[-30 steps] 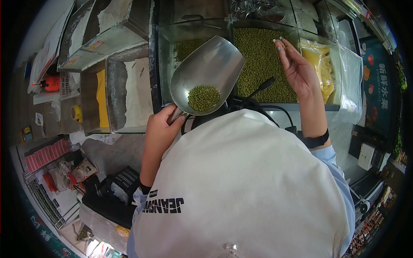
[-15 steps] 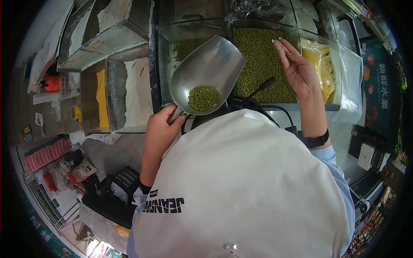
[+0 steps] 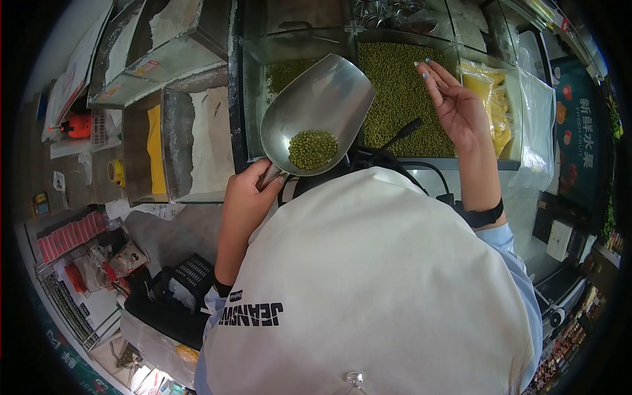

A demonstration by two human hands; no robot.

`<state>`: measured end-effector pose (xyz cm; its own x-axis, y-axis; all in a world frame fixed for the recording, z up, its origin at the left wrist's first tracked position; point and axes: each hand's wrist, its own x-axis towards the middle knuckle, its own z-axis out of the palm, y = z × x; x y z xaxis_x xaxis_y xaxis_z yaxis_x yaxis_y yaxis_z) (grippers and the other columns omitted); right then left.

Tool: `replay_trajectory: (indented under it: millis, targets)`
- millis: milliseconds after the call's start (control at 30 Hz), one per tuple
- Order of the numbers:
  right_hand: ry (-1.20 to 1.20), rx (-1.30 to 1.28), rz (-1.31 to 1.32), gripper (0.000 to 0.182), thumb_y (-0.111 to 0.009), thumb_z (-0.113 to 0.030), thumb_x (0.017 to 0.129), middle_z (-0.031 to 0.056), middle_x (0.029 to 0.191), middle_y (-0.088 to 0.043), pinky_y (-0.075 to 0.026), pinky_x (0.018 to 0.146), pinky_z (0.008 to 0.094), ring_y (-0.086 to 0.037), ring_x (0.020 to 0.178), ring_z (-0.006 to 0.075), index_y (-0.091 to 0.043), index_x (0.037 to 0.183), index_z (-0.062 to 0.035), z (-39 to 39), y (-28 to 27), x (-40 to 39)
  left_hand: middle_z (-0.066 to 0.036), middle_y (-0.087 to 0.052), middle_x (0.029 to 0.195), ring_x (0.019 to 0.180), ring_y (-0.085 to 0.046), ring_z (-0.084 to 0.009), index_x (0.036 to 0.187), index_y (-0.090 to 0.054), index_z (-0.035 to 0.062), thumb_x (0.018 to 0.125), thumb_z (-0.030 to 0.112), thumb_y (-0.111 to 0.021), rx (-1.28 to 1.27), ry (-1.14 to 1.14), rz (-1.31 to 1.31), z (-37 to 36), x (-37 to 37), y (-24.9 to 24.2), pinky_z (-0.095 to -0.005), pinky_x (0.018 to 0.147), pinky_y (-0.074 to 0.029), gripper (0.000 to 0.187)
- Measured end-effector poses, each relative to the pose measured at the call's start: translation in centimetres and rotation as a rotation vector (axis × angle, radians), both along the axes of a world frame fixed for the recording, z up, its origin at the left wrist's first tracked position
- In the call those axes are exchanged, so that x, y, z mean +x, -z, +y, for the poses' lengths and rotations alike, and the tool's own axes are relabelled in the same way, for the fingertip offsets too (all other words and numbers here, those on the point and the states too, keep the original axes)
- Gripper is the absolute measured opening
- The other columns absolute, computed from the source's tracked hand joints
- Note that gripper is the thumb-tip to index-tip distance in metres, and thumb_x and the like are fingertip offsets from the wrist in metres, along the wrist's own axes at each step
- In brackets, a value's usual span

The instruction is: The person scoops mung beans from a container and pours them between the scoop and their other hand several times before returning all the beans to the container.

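My left hand (image 3: 252, 184) is closed round the handle of a metal scoop (image 3: 319, 85). A small heap of green mung beans (image 3: 313, 149) lies in the scoop near its handle end. The scoop is over a clear-walled compartment (image 3: 253, 82), hiding most of it; some green beans show inside at the back. To the right, my right hand (image 3: 461, 110) is palm up with its fingers apart and slightly curled. It hovers over the right side of a bin full of mung beans (image 3: 398, 85). A dark-handled tool (image 3: 403, 133) rests on those beans; its far end is hidden.
Yellow bags (image 3: 486, 92) fill the compartment right of the beans. On the left are bins of white powder (image 3: 212, 141) and a yellow sheet (image 3: 156, 151). A black cable (image 3: 428, 166) runs along the front edge. A black basket (image 3: 194, 280) stands low on the left.
My right hand has shifted very slightly, with its fingers still apart. The scoop and my left hand have stayed in place.
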<state>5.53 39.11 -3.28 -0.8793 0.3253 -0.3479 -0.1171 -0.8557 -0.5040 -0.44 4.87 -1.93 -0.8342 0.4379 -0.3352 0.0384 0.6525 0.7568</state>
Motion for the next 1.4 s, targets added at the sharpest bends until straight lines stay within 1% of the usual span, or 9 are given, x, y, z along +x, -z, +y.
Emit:
replay_trajectory:
  millis: [233,333,633,833,1133,1233,1400]
  targets:
    - [-0.001,-0.006,0.007,0.044,-0.023,0.011,0.085,0.0297,0.131,-0.031,-0.043,0.099,0.0333,-0.04,0.121,0.0347,-0.022,0.129,0.016,0.17,0.25,-0.02,-0.013,-0.062,0.071,0.059,-0.056,-0.0135,0.097,-0.059,-0.0021,0.073,0.009,-0.064,0.013,-0.007,-0.006,0.1,0.04,-0.13,-0.0264,0.058,-0.043,0.027]
    - [0.002,0.0,0.006,0.042,-0.025,0.01,0.087,0.0296,0.131,-0.032,-0.044,0.098,0.0322,-0.041,0.12,0.0341,-0.023,0.128,0.016,0.11,0.26,-0.03,-0.013,-0.062,0.071,0.059,-0.056,-0.0137,0.097,-0.059,-0.0022,0.073,0.009,-0.064,0.018,-0.01,-0.011,0.1,0.07,-0.09,-0.0265,0.058,-0.043,0.027]
    - [0.013,0.003,-0.023,0.041,-0.027,0.007,0.09,0.027,0.132,-0.034,-0.043,0.099,0.0299,-0.042,0.12,0.0302,-0.024,0.13,0.0128,0.16,0.3,-0.06,-0.013,-0.062,0.071,0.059,-0.056,-0.0138,0.097,-0.059,-0.0023,0.073,0.009,-0.064,0.01,-0.003,-0.01,0.08,0.0,-0.1,-0.0264,0.058,-0.043,0.027]
    - [0.028,0.034,-0.043,0.039,-0.03,0.003,0.092,0.0259,0.13,-0.036,-0.044,0.098,0.0286,-0.046,0.117,0.0278,-0.025,0.13,0.0121,0.09,0.18,-0.13,-0.013,-0.062,0.072,0.06,-0.056,-0.0138,0.098,-0.059,-0.0025,0.073,0.009,-0.064,0.027,-0.006,-0.007,-0.05,0.01,0.26,-0.0265,0.058,-0.043,0.028]
    - [0.04,0.025,-0.053,0.038,-0.031,0.003,0.092,0.026,0.13,-0.037,-0.044,0.097,0.0285,-0.046,0.117,0.028,-0.027,0.129,0.013,-0.19,-0.15,-0.18,-0.012,-0.061,0.069,0.057,-0.054,-0.0127,0.096,-0.059,-0.0022,0.074,0.011,-0.065,0.03,-0.008,-0.007,0.0,0.01,0.22,-0.0262,0.056,-0.042,0.026]
    - [0.045,0.01,-0.033,0.038,-0.036,0.004,0.09,0.0274,0.125,-0.041,-0.047,0.094,0.028,-0.048,0.114,0.0299,-0.029,0.126,0.0152,-0.08,0.18,-0.2,-0.012,-0.06,0.067,0.056,-0.053,-0.0121,0.095,-0.059,-0.0021,0.074,0.011,-0.065,0.039,-0.007,0.001,-0.05,0.01,0.38,-0.026,0.055,-0.041,0.025]
    - [0.032,0.042,-0.043,0.038,-0.038,0.005,0.09,0.0264,0.124,-0.042,-0.047,0.094,0.0268,-0.05,0.113,0.0277,-0.031,0.125,0.015,-0.01,0.25,-0.19,-0.012,-0.059,0.066,0.054,-0.05,-0.0115,0.094,-0.059,-0.0024,0.074,0.011,-0.065,0.03,0.005,0.013,0.02,-0.05,0.25,-0.026,0.054,-0.041,0.025]
